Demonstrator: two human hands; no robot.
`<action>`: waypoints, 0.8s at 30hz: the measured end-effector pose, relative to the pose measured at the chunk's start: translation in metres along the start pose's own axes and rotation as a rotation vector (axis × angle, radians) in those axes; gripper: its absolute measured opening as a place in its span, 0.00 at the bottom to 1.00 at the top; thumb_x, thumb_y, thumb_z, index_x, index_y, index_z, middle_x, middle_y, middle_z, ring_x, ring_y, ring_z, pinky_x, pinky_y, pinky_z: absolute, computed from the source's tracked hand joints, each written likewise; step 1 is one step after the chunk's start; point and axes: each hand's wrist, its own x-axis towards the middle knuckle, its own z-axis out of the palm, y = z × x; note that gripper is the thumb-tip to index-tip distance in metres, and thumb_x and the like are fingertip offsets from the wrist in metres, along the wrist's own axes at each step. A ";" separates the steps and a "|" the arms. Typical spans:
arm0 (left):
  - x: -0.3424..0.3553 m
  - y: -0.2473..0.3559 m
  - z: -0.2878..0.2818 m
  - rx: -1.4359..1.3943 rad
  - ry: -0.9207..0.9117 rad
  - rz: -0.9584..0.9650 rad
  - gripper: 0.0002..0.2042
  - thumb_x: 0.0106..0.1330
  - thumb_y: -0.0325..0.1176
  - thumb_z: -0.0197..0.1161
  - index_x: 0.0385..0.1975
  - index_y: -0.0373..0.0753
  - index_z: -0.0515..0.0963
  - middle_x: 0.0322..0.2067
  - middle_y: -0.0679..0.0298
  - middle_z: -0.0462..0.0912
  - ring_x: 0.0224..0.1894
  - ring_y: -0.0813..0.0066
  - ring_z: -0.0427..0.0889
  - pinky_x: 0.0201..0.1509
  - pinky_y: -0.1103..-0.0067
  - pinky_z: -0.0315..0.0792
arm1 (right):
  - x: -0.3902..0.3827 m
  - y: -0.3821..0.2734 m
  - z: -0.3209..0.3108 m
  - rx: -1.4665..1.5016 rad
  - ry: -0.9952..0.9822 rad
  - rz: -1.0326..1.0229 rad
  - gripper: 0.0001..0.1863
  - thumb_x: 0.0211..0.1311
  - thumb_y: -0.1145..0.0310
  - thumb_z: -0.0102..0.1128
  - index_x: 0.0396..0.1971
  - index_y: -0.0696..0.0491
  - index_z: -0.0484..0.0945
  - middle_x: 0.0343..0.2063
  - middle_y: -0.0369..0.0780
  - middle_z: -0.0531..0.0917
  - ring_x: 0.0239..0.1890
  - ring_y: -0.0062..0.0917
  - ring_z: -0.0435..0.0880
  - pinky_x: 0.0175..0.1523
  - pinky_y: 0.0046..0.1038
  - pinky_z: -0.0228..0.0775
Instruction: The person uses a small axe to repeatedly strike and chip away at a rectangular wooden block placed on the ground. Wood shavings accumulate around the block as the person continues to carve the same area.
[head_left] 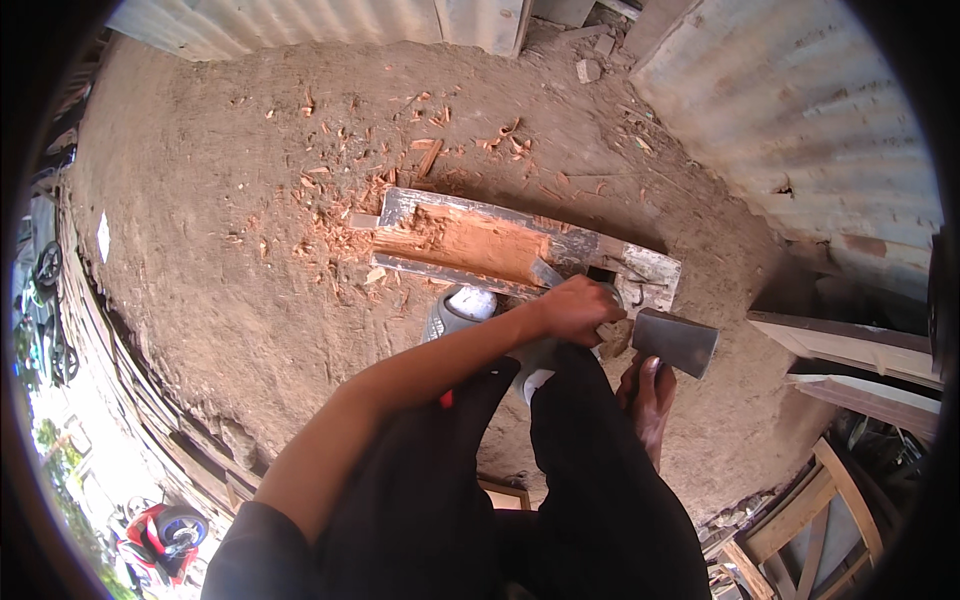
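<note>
Wooden beam: the hollowed beam [520,240] lies low over the earth floor [200,170], just above the middle of the view and twelve o'clock of the person's knees
Long axis: nearly crosswise, one end toward nine to ten o'clock, the other a little past three
Hollow: the reddish trough [475,245] takes up the nine o'clock stretch; the solid three o'clock end has flaking pale paint, a dark squarish hole [601,275] and a bent metal piece [638,287]
Left grip: the left grip [582,308] is curled closed around a chisel [545,272], at the beam's near edge, toward five o'clock
Chisel: its flat blade points to ten to eleven o'clock, over the trough's near corner; the handle is mostly hidden by the fingers
Right grip: out of view, so its state cannot be told
Dark block: a rectangular dark block [675,343] sits at four o'clock of the left grip, its near edge by the toes of a bare foot [652,395]
Edges: the beam's far rim runs unblocked beside floor strewn with wood shavings [330,205]; its near rim is crowded by knees, forearm and a grey-and-white object [462,310] at seven o'clock
Room: wide earth toward nine and ten o'clock; corrugated sheets [800,110] bound it at one to two o'clock, stacked boards [860,350] at three to four
</note>
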 end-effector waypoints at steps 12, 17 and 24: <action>-0.070 -0.029 -0.074 -0.604 0.737 -0.505 0.11 0.70 0.35 0.69 0.43 0.35 0.79 0.34 0.63 0.84 0.38 0.73 0.84 0.49 0.74 0.79 | -0.008 -0.004 -0.014 0.038 -0.047 0.079 0.28 0.76 0.40 0.51 0.45 0.56 0.73 0.19 0.30 0.68 0.18 0.13 0.64 0.21 0.22 0.55; -0.084 -0.040 -0.085 -0.762 0.921 -0.712 0.18 0.75 0.49 0.64 0.28 0.42 0.75 0.24 0.67 0.77 0.28 0.77 0.73 0.36 0.76 0.68 | -0.009 0.010 -0.019 0.084 -0.076 0.111 0.31 0.75 0.39 0.51 0.47 0.57 0.73 0.20 0.30 0.68 0.19 0.13 0.64 0.22 0.22 0.56; -0.057 -0.011 -0.061 -0.440 0.697 -0.699 0.20 0.75 0.48 0.62 0.27 0.37 0.76 0.22 0.64 0.74 0.28 0.72 0.73 0.36 0.71 0.69 | -0.007 0.004 -0.019 0.094 -0.084 0.108 0.32 0.75 0.38 0.50 0.49 0.59 0.73 0.21 0.31 0.69 0.20 0.14 0.65 0.23 0.22 0.57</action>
